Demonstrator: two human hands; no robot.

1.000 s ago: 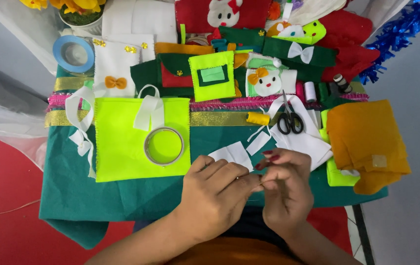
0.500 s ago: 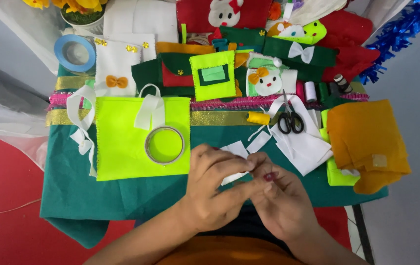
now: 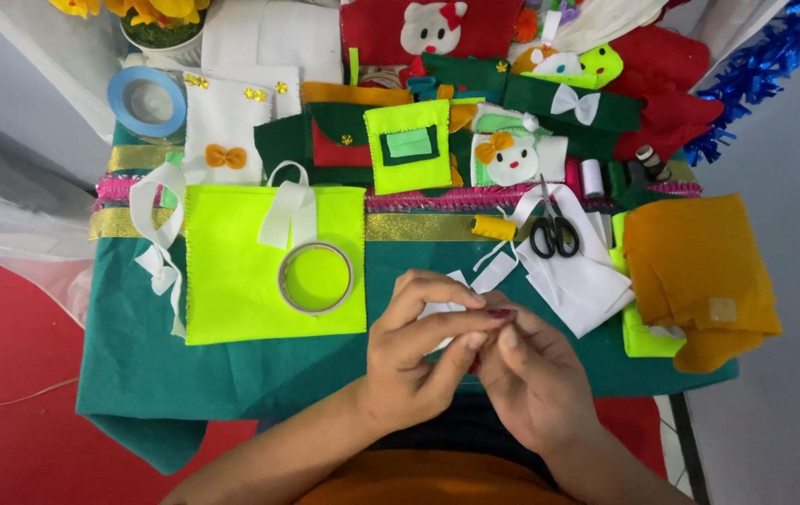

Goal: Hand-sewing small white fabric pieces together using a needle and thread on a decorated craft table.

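I saw both hands draw together: left hand [image 3: 419, 351] and right hand [image 3: 526, 379] pinched shut on the white felt piece [image 3: 439, 310] (mostly hidden now), likely fine handwork.

The light is bright and even, and colours look strong. The left hand [image 3: 419, 360] and right hand [image 3: 531, 379] drop only a soft, small shadow on the dark green felt cloth [image 3: 232, 374] under them. No glare shows. Everything looks sharp, with no blur.
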